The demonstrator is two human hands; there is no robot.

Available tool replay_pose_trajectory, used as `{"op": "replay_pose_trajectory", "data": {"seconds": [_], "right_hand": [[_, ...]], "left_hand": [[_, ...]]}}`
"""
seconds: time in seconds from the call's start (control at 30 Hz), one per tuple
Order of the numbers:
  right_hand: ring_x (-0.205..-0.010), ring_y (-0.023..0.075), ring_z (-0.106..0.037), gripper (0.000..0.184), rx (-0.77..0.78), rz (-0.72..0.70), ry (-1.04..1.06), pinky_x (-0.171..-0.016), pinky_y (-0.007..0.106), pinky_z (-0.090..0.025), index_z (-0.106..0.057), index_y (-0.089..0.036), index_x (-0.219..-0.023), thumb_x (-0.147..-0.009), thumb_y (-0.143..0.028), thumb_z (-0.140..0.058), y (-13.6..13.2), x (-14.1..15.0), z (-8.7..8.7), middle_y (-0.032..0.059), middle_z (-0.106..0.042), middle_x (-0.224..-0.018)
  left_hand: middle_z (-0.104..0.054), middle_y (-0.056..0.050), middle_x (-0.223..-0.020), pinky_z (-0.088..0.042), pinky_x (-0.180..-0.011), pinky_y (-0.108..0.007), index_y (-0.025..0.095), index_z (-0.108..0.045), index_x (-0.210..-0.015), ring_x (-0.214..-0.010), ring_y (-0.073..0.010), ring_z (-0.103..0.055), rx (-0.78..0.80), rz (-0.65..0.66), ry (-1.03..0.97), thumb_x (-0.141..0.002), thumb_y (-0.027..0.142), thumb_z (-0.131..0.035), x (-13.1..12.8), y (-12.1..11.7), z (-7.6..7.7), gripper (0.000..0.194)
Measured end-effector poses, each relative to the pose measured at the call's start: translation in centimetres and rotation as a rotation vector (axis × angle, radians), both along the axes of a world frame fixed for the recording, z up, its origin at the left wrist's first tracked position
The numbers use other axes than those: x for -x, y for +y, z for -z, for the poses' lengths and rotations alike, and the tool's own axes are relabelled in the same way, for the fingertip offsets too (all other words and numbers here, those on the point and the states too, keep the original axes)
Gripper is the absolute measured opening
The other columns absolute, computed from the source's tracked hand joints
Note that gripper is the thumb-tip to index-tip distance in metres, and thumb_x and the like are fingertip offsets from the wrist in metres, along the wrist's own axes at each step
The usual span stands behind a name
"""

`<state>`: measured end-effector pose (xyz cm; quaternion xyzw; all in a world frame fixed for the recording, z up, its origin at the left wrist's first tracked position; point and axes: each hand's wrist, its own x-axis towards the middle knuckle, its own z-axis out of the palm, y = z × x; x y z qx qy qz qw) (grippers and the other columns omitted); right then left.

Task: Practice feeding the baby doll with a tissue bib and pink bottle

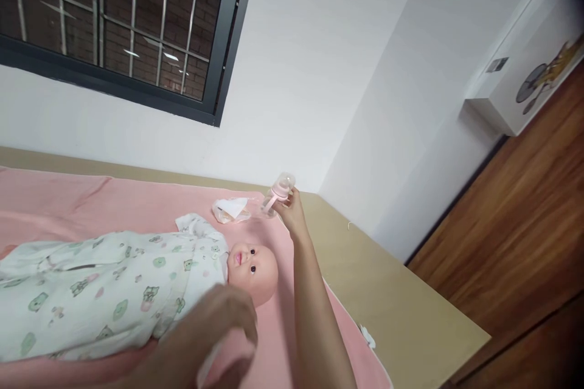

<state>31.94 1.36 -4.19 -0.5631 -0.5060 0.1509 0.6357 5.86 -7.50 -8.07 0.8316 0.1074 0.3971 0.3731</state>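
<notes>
Our right hand (292,213) is closed around the side of a clear baby bottle (280,191) with a pink collar and handle, its fingers curled near the collar. The bottle tilts, its clear cap leaning up and away from us; we cannot tell if its base touches the pink sheet (274,340). Just left of that hand lies a clear plastic packet (232,209) with something white in it.

Our left hand (228,316) is blurred, its fingers bent and partly open, close to the near side of the doll's head. Something pale (210,364) shows beneath it, and we cannot tell whether we have hold of it. The doll (137,279) lies face up on the sheet, in white clothes with green prints, its head between our two hands and its body stretching off to their left.

To the right of our right forearm, a small white item (367,336) sits at the sheet's edge beside the bare tan tabletop (387,279).
</notes>
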Motion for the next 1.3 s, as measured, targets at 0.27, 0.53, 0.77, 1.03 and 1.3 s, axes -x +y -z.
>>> {"op": "replay_pose_trajectory", "data": {"seconds": [0.27,0.53,0.77,1.03,1.3], "right_hand": [[-0.104,0.0193,-0.061,0.061,0.099,-0.479,-0.063,-0.09,0.035,-0.05,-0.047,-0.025,-0.117,-0.065,-0.03,-0.079,-4.9,8.5,-4.8,0.0047,-0.062,-0.117],[-0.106,0.0209,-0.06,0.068,0.15,-0.652,-0.145,-0.089,0.037,-0.053,-0.046,-0.027,-0.124,-0.066,-0.032,-0.081,-5.7,11.6,-4.1,0.0058,-0.061,-0.12],[-0.117,0.0217,-0.056,0.067,0.143,-0.74,-0.096,-0.096,0.039,-0.051,-0.046,-0.028,-0.127,-0.069,-0.036,-0.079,-4.9,12.2,-3.2,0.0069,-0.053,-0.129],[-0.123,0.0217,-0.052,0.085,0.068,-0.638,-0.074,-0.105,0.044,-0.045,-0.041,-0.032,-0.135,-0.062,-0.034,-0.084,-5.6,11.1,-4.3,0.0068,-0.05,-0.135],[-0.112,0.0192,-0.058,0.058,-0.058,-0.439,-0.059,-0.1,0.04,-0.047,-0.051,-0.027,-0.125,-0.074,-0.045,-0.073,-4.5,11.6,-3.9,0.0045,-0.062,-0.115]], "left_hand": [[-0.053,-0.005,-0.125,-0.048,-0.094,-0.043,0.029,-0.048,-0.116,-0.113,-0.0261,-0.054,0.118,-0.376,-0.082,-0.088,0.044,-0.056,3.6,5.9,-3.7,0.032],[-0.047,-0.008,-0.139,-0.045,-0.104,-0.044,0.028,-0.039,-0.131,-0.124,-0.0277,-0.05,0.138,-0.23,-0.053,-0.079,0.041,-0.069,4.2,7.2,-4.3,0.062],[-0.056,-0.009,-0.133,-0.054,-0.091,-0.043,0.024,-0.047,-0.132,-0.113,-0.0323,-0.058,0.205,-0.218,-0.003,-0.07,0.041,-0.077,4.4,8.3,-4.8,0.071],[-0.06,-0.006,-0.127,-0.048,-0.097,-0.043,0.023,-0.057,-0.124,-0.111,-0.0302,-0.058,-0.046,-0.44,0.034,-0.074,0.043,-0.066,4.8,9.5,-4.9,0.055],[-0.054,-0.006,-0.132,-0.049,-0.092,-0.039,0.027,-0.048,-0.133,-0.113,-0.0288,-0.055,-0.237,-0.532,0.148,-0.08,0.041,-0.057,5.2,10.6,-4.2,0.056]]}}
